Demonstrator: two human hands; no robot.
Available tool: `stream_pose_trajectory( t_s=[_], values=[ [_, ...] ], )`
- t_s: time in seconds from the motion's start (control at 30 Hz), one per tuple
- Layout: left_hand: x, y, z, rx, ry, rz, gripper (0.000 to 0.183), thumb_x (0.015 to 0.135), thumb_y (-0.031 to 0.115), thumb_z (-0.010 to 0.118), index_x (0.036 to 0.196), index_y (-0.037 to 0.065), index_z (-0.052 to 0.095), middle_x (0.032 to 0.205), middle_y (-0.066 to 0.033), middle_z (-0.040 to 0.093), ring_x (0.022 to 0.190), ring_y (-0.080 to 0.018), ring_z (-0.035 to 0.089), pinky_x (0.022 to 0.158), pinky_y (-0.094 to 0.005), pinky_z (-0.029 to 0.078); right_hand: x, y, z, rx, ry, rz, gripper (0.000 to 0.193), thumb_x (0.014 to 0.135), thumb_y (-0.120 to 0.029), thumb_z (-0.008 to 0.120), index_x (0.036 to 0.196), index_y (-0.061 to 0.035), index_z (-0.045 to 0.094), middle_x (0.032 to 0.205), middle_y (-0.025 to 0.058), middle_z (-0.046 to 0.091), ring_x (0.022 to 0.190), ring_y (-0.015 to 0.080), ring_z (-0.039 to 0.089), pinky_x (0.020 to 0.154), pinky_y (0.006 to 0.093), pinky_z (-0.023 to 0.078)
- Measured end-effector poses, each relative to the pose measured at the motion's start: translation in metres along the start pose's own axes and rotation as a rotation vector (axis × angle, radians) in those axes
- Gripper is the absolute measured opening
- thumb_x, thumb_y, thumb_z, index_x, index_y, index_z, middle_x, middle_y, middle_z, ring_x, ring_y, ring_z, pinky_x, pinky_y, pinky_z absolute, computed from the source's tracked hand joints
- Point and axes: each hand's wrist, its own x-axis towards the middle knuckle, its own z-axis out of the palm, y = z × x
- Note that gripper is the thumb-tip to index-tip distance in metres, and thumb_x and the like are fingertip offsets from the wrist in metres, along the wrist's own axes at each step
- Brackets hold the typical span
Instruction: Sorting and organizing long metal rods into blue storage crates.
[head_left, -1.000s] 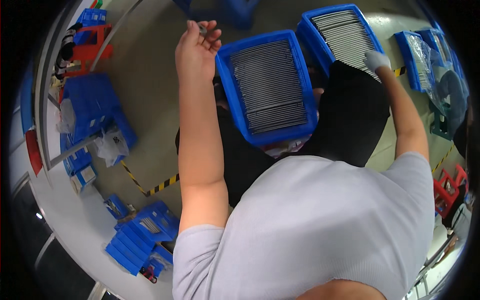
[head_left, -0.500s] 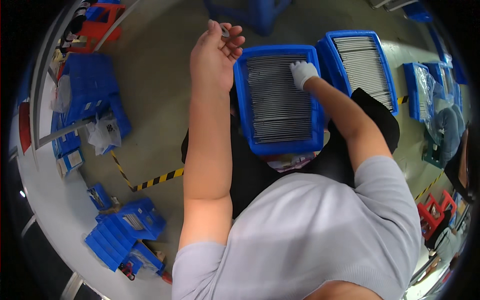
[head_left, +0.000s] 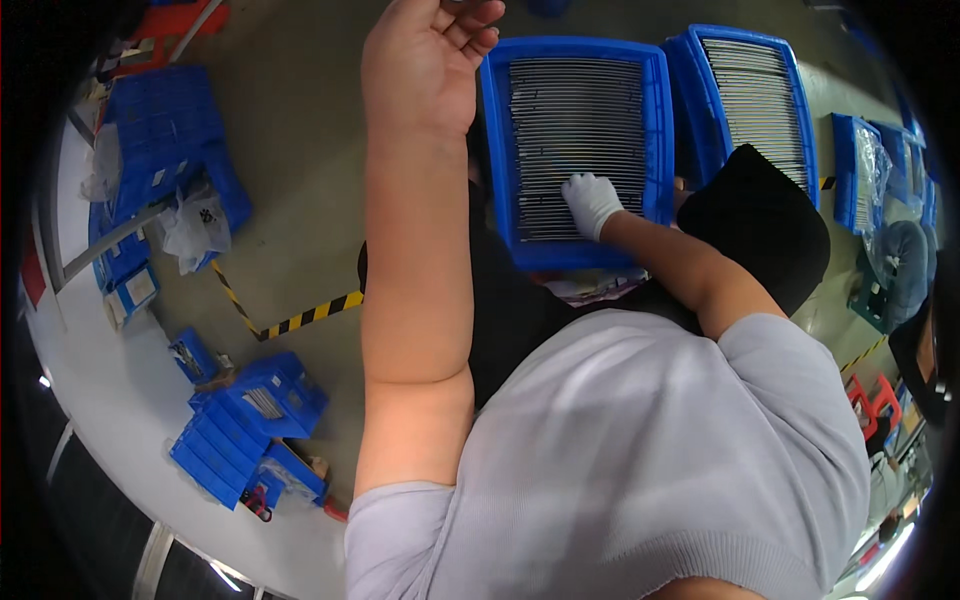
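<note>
White-gloved right hand (head_left: 590, 203) at slim grey metallic rods (head_left: 577, 110) in blue rectangular plastic crate (head_left: 657, 150); can't tell its grip. Bare left hand (head_left: 425, 70) raised, fingers part-curled, grip unclear at view's edge. Step: apparently handling rods; next move calls for fingertip precision.

- Head camera: worn on the person's head, left unit of a side-by-side pair; faces steeply down over the front of the body.
- Picture upright and unmirrored; wide fisheye lens, straight edges bowed, corners black.
- Close range: grey shirt (head_left: 610, 460), filling the lower middle of the frame.
- Farther off: blue tub (head_left: 657, 150), upper middle, viewed from above into its open top, with the right hand (head_left: 590, 200) in full view.
- Left hand (head_left: 425, 75): cut by the top edge.
- Floor (head_left: 290, 180): visible at upper left, beyond the body.
</note>
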Motion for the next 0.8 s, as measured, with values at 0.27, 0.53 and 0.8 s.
stream_pose_trajectory(
  t_s=[0.27,0.53,0.8],
  values=[
    [-0.006,0.001,-0.01,-0.019,-0.019,0.009,0.029,0.094,0.036,0.054,0.094,0.007,0.059,0.089,-0.0057,0.064,0.08,-0.0159,0.058,0.073,-0.0283,0.043,0.0,-0.02,0.015,-0.05,-0.075,-0.094,0.024,0.081,-0.014,0.061,0.104,-0.0084,0.06,0.101,0.0081,0.061,0.093,0.0231,0.061,0.072,0.0378,0.049],
    [-0.005,0.004,-0.016,-0.033,-0.001,0.002,0.03,0.094,0.035,0.054,0.094,0.006,0.059,0.091,-0.0081,0.065,0.08,-0.017,0.059,0.072,-0.0299,0.044,0.026,-0.064,0.022,-0.249,0.176,-0.411,0.029,0.083,-0.023,0.05,0.099,-0.0065,0.068,0.11,0.01,0.058,0.107,0.0272,0.051,0.087,0.046,0.041],
    [-0.012,0.008,-0.015,0.056,0.003,0.006,0.035,0.097,0.036,0.049,0.104,0.003,0.057,0.105,-0.0113,0.061,0.089,-0.0188,0.056,0.078,-0.0326,0.044,0.039,-0.057,0.033,-0.175,0.178,-0.447,0.022,0.082,-0.021,0.053,0.083,-0.0095,0.071,0.095,0.0049,0.061,0.096,0.0225,0.055,0.076,0.0397,0.044]
  ],
)
